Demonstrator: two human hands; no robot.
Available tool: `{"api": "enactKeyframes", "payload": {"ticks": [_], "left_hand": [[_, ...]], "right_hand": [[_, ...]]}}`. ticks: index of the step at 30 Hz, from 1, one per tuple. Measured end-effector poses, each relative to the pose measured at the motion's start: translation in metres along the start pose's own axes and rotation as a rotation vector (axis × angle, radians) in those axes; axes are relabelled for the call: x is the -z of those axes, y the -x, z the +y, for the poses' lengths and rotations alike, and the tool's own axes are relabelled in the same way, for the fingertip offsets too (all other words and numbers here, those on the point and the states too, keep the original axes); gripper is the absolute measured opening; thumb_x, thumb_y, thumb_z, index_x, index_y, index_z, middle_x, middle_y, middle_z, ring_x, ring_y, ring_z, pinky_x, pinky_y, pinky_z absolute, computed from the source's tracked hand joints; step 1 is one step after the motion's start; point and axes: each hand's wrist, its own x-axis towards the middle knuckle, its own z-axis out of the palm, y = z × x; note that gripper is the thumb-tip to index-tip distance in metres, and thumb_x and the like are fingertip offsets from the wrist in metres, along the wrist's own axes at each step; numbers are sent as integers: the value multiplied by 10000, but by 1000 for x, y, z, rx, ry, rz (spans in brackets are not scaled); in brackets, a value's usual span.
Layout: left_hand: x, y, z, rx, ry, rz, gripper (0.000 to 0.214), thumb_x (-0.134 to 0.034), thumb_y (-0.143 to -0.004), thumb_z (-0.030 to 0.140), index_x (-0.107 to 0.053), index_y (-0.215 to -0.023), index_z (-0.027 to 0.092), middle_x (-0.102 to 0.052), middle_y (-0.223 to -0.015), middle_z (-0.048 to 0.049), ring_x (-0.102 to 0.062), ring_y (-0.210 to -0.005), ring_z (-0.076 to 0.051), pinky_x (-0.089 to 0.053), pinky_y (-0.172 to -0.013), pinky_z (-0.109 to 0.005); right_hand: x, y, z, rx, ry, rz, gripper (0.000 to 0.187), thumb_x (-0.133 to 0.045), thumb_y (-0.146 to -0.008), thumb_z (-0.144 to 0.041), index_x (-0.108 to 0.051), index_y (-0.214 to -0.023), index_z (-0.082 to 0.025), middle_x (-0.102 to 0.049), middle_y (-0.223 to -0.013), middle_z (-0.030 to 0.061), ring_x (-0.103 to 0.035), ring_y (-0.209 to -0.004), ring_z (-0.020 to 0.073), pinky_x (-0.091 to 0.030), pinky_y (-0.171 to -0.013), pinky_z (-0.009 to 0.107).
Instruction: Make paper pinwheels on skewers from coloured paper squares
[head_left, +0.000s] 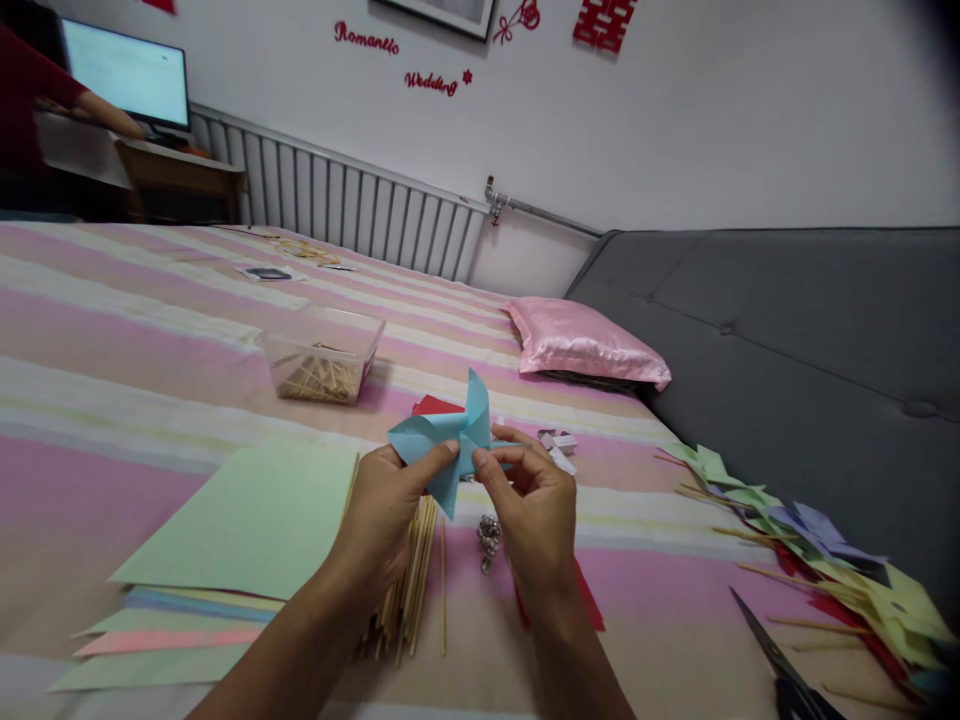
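A light blue paper pinwheel [474, 425] is held up between both my hands, its pointed blades curled toward the middle. My left hand [382, 505] grips it from the left, thumb pressed near the centre. From the right, my right hand [536, 500] pinches it with thumb and fingers close to the centre. Whatever fastens the middle is too small to make out. Under my left hand lies a bundle of thin wooden sticks [412, 590]. Between my wrists sits a small silvery heap of metal bits [489, 540]. Red paper [589, 595] shows partly behind my right wrist.
Stacked coloured paper [240, 520] lies at left, and a clear plastic box [322, 355] with short sticks stands beyond. Scissors [780, 655] lie at lower right beside several pinwheels on sticks [825, 545]. A pink pillow [585, 340] rests by the grey headboard [810, 320]. Someone's arm [105, 112] is at the desk.
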Motion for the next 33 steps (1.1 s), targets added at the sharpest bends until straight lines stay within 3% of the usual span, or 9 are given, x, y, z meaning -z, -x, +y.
{"api": "enactKeyframes", "payload": {"ticks": [9, 19, 22, 25, 27, 31, 33], "left_hand": [[4, -1, -5, -46, -50, -28, 252, -775, -624, 270, -724, -836, 144, -722, -801, -45, -622, -743, -165, -463, -748, -275], [4, -2, -7, -53, -70, -23, 261, -785, -598, 280, -742, -827, 162, -734, -781, -38, -638, -745, -171, -468, -731, -255], [1, 0, -4, -25, -34, 5, 261, -779, -603, 294, -739, -816, 150, -728, -728, -35, -635, -693, -159, -466, -682, -242], [-2, 1, -1, 11, 45, 22, 255, -778, -594, 270, -726, -802, 132, -721, -708, -37, -629, -659, -155, -464, -660, -247], [-4, 3, -2, 19, 93, 5, 226, -768, -606, 249, -719, -788, 124, -723, -724, -44, -634, -672, -159, -465, -678, -255], [-6, 5, -7, 17, 134, -39, 184, -739, -644, 211, -716, -809, 131, -727, -765, -44, -641, -702, -160, -455, -685, -248], [-7, 6, -10, 20, 123, -56, 171, -725, -662, 204, -714, -820, 139, -722, -738, -32, -636, -678, -156, -448, -677, -250]], "right_hand": [[-1, 0, -1, -1, 36, 32, 198, -674, -743, -339, -671, -688, -149, -591, -1097, 108, -645, -769, 181, -538, -585, 278], [-1, 0, -3, 6, 51, 27, 215, -680, -728, -352, -644, -645, -157, -607, -1083, 110, -623, -769, 180, -492, -557, 264], [-4, 3, -6, -10, -23, 51, 231, -716, -693, -340, -578, -785, -180, -609, -1086, 90, -610, -691, 139, -466, -548, 252], [-9, 5, -7, -61, -180, 79, 498, -753, -653, -316, -470, -1051, -220, -596, -1086, 64, -601, -693, 119, -482, -625, 261], [-13, 6, -6, -131, -310, 61, 580, -748, -659, -322, -434, -1135, -220, -608, -1028, 47, -598, -715, 121, -487, -666, 267], [-19, 8, -5, -274, -487, -34, 307, -721, -683, -344, -591, -895, -164, -651, -806, 24, -604, -737, 150, -473, -682, 267], [-21, 8, -4, -303, -527, -13, 230, -729, -665, -329, -619, -780, -162, -660, -766, 18, -601, -728, 158, -465, -676, 270]]}}
